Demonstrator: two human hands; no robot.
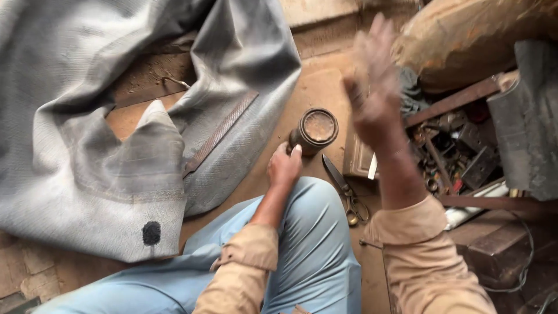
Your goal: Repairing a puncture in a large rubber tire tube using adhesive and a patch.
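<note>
Head cam looking down: left hand (283, 167) is wrapped around the lower end of a rusty brown tin (314, 131), which sits tilted on the dusty floor just past the knee, dead center of the shot. Right hand (375, 87) is up in the air at about 1 o'clock from the tin, fingers spread open, blurry, holding nothing. Scissors (346, 192) lie at 5 o'clock from the tin. Big grey rubber sheet (87, 151) fills the 9 o'clock side, a black patch (151, 232) near its lower edge. Tray of metal scrap (453, 157) at 3 o'clock.
</note>
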